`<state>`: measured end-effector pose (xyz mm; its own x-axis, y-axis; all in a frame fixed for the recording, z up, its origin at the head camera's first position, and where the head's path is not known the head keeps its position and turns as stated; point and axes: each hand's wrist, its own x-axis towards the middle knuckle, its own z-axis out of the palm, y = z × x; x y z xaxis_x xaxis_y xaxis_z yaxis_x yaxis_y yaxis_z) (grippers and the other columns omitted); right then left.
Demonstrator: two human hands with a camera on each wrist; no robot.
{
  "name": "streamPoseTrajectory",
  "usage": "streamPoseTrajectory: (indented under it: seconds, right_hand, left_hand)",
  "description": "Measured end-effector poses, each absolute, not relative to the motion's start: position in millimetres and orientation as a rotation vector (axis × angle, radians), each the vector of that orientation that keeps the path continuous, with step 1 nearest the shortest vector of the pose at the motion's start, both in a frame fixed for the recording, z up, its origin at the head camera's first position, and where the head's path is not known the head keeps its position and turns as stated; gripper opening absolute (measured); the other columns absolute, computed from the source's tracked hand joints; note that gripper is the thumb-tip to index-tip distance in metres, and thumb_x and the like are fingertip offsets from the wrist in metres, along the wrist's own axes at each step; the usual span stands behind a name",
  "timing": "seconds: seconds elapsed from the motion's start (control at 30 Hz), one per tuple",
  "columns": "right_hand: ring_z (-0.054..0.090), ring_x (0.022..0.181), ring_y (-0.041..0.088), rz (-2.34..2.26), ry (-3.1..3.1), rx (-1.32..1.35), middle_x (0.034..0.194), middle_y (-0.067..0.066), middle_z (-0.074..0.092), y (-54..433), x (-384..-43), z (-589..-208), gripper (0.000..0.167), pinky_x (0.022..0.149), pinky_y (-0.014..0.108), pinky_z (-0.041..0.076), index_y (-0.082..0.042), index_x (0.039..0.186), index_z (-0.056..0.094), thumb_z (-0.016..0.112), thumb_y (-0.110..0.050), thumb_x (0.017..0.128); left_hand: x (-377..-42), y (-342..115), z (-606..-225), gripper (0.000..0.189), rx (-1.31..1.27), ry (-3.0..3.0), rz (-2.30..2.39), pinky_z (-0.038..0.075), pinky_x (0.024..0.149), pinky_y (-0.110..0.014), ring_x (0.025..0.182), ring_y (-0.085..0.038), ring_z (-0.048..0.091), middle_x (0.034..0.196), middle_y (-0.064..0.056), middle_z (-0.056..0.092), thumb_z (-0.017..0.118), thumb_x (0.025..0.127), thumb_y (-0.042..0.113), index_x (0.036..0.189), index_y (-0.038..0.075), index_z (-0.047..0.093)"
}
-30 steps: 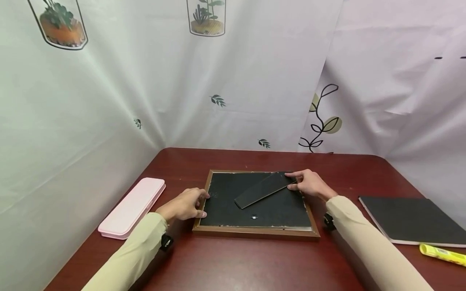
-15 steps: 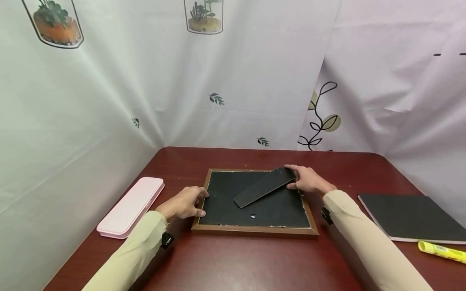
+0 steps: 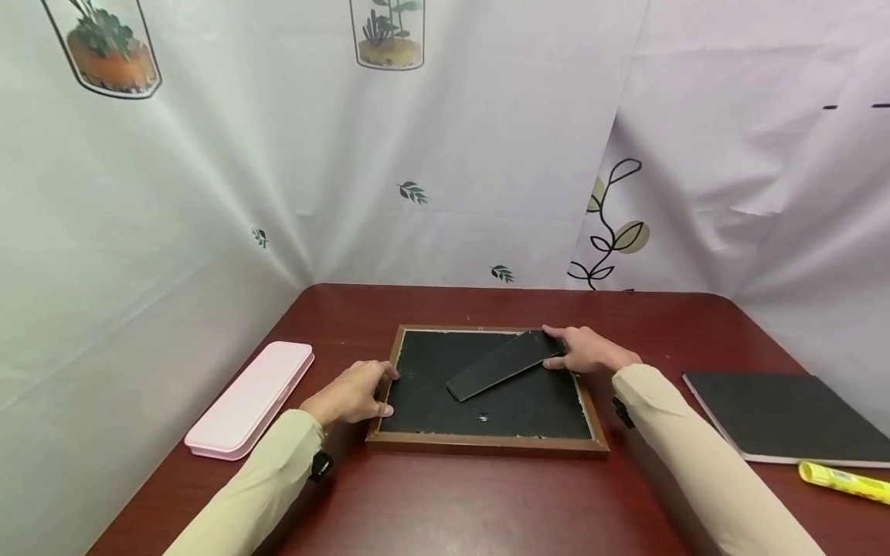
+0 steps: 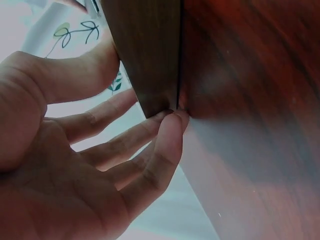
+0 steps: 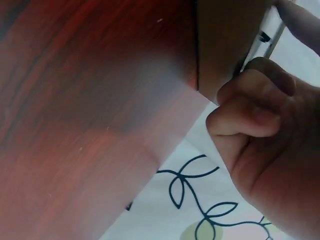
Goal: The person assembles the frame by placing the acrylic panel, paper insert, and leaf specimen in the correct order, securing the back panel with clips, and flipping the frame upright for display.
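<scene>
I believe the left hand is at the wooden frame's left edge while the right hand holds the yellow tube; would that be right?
Not quite: in the head view the right hand holds the black stand on the wooden frame; the yellow tube lies untouched. The left hand is indeed at the frame's left edge.

Frame partly behind left fingers

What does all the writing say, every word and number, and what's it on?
No words or numbers can be read.
Yellow stick: a printed label, too small to read.
Frame's back: faint marks by its left edge, too unclear to read.
Pink case and black book: no writing seen.
</scene>
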<state>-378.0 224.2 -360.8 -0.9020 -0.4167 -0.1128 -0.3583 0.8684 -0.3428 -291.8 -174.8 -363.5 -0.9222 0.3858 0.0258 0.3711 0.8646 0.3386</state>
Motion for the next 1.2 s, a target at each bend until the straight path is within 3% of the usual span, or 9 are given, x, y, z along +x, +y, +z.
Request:
streamPoseTrajectory:
  seconds: [0.1,0.27,0.33,0.4,0.6,0.73,0.8,1.03,1.2]
  right_hand:
    - [0.061,0.117,0.037,-0.414,2.828,-0.619,0.151,0.032,0.043,226.7,-377.3,-361.8,0.082,0.094,0.045,0.049,-0.002,0.157,0.027,0.063,-0.045,0.097]
    - [0.067,0.071,0.027,-0.442,2.867,-0.652,0.15,0.03,0.044,229.7,-376.2,-366.2,0.06,0.085,0.039,0.052,0.0,0.152,0.038,0.056,-0.03,0.103]
    - [0.05,0.048,0.017,-0.475,2.897,-0.642,0.147,0.028,0.049,229.8,-375.7,-369.9,0.054,0.072,0.032,0.049,-0.001,0.148,0.044,0.058,-0.023,0.102]
    - [0.045,0.044,0.012,-0.533,2.926,-0.618,0.144,0.027,0.051,229.0,-375.1,-372.5,0.051,0.064,0.028,0.046,0.0,0.145,0.049,0.061,-0.02,0.1]
    - [0.049,0.045,0.011,-0.655,2.956,-0.519,0.14,0.026,0.056,227.3,-376.5,-373.8,0.045,0.053,0.027,0.044,-0.003,0.139,0.058,0.065,-0.02,0.098]
    - [0.051,0.049,0.012,-0.696,2.935,-0.466,0.142,0.027,0.054,229.6,-377.2,-369.7,0.045,0.052,0.028,0.046,-0.002,0.139,0.057,0.065,-0.018,0.097]
    - [0.052,0.048,0.012,-0.707,2.924,-0.451,0.143,0.028,0.053,230.7,-377.4,-367.3,0.046,0.051,0.029,0.047,-0.001,0.14,0.056,0.065,-0.017,0.098]
    - [0.049,0.044,0.012,-0.675,2.917,-0.487,0.144,0.028,0.052,227.7,-375.6,-367.5,0.046,0.048,0.028,0.047,0.002,0.14,0.055,0.063,-0.014,0.098]
    - [0.059,0.058,0.015,-0.519,3.019,-0.564,0.136,0.024,0.061,223.6,-376.5,-367.8,0.039,0.055,0.028,0.046,0.0,0.131,0.064,0.066,-0.015,0.096]
  left_hand:
    - [-290.4,-171.9,-364.8,0.048,0.584,3.009,0.502,0.053,0.091,-0.046,0.1,-0.027,0.064,0.107,-0.013,0.068,0.086,0.077,0.012,0.12,0.003,0.066]
    - [-288.7,-169.1,-366.1,0.049,0.538,3.022,0.47,0.053,0.092,-0.047,0.103,-0.028,0.064,0.108,-0.014,0.068,0.087,0.077,0.013,0.12,0.004,0.067]
    - [-287.2,-169.0,-366.7,0.049,0.529,3.018,0.46,0.053,0.092,-0.048,0.103,-0.028,0.064,0.109,-0.014,0.069,0.087,0.076,0.013,0.12,0.004,0.067]
    - [-286.2,-169.5,-367.0,0.049,0.539,3.019,0.45,0.053,0.091,-0.048,0.103,-0.029,0.064,0.11,-0.014,0.069,0.087,0.076,0.014,0.12,0.004,0.067]
    - [-288.9,-174.3,-362.8,0.051,0.623,2.975,0.439,0.052,0.091,-0.047,0.104,-0.03,0.063,0.11,-0.016,0.068,0.085,0.079,0.015,0.123,0.0,0.066]
    - [-295.8,-175.8,-355.1,0.064,0.735,2.84,0.497,0.046,0.079,-0.036,0.094,-0.025,0.055,0.112,-0.021,0.068,0.084,0.08,0.025,0.129,-0.009,0.061]
    - [-297.4,-174.2,-352.4,0.076,0.736,2.791,0.523,0.041,0.075,-0.032,0.091,-0.022,0.049,0.1,-0.021,0.068,0.084,0.079,0.034,0.134,-0.012,0.057]
    - [-284.1,-161.7,-359.4,0.096,0.549,2.894,0.458,0.05,0.097,-0.044,0.118,-0.028,0.055,0.136,-0.021,0.061,0.088,0.068,0.051,0.137,-0.008,0.056]
    - [-281.6,-158.4,-360.7,0.095,0.506,2.949,0.449,0.05,0.098,-0.046,0.118,-0.03,0.058,0.132,-0.021,0.064,0.089,0.065,0.05,0.134,-0.008,0.059]
